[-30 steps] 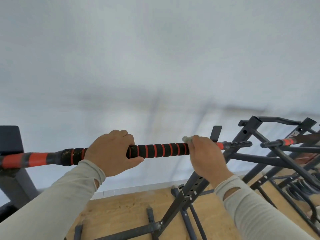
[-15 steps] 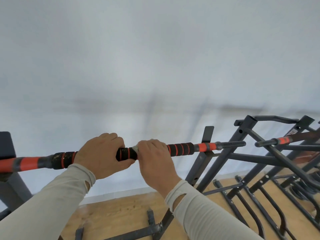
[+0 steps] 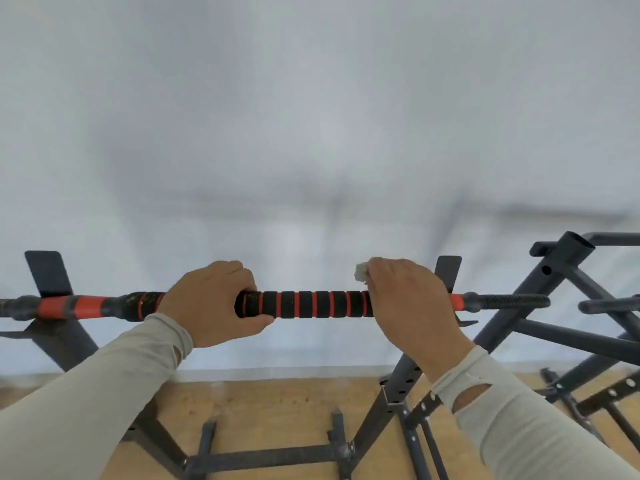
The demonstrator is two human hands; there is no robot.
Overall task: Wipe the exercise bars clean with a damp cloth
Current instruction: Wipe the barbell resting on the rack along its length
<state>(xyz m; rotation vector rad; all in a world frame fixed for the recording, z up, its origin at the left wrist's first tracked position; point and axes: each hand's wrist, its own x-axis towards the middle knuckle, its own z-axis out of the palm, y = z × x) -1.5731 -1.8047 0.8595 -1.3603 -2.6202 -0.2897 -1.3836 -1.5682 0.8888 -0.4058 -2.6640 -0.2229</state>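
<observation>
Nearest, the left hand (image 3: 211, 301) curls tight around the bar (image 3: 311, 304), steadying it on its stand (image 3: 408, 382). The right hand (image 3: 408, 299) wraps the bar's right part, fingers closed over a cloth (image 3: 362, 271) that peeks out above. Beyond stands a pale wall (image 3: 311, 133). Pushing hard could roll the bar off its stand.

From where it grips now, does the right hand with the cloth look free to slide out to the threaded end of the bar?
Probably yes. The right hand holding the cloth sits beside the bar's threaded end, and nothing visibly blocks that stretch.
</observation>
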